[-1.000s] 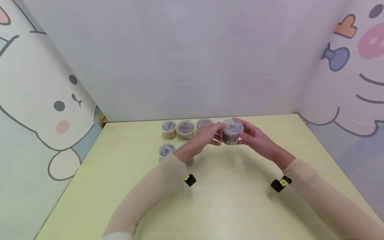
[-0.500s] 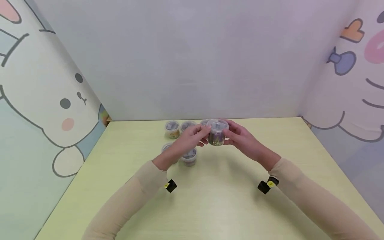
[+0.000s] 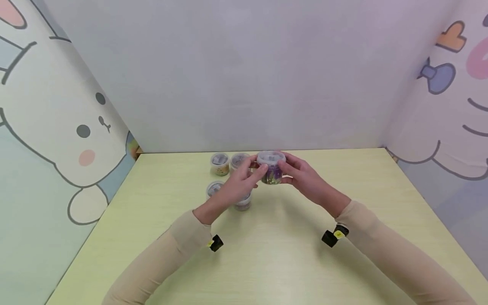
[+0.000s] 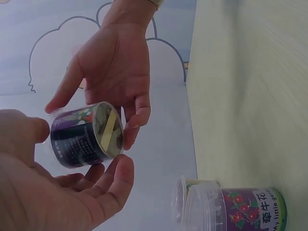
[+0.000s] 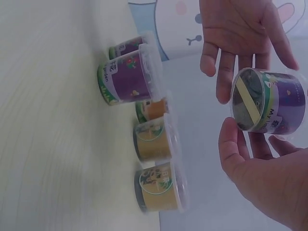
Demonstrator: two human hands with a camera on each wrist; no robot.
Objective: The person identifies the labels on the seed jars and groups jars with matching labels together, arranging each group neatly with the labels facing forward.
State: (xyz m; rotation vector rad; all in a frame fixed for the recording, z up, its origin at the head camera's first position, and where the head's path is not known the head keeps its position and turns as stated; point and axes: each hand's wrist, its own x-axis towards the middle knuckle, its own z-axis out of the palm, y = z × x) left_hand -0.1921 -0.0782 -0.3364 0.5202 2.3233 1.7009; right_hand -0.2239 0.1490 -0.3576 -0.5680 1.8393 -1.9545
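Note:
A small clear plastic cup (image 3: 273,173) with a domed lid and a purple printed label is held above the table, near its back. My left hand (image 3: 241,182) holds the cup's left side, thumb at the front below the lid. On the opposite side my right hand (image 3: 305,180) grips it between thumb and fingers. The left wrist view shows both hands round the cup (image 4: 74,137), which has a pale strip across its base. In the right wrist view the label of the cup (image 5: 286,103) reads "My little".
Lidded cups stand at the back left: a tan one (image 3: 220,165), another (image 3: 239,159) beside it, and two purple-labelled ones, the left (image 3: 214,188) and right (image 3: 243,204), in front. My left hand partly hides them. A pale wall (image 3: 244,76) rises behind the table (image 3: 282,258).
Both hands and the cup have shifted left in the head view. The left thumb has come onto the cup's front, and more of the purple label shows.

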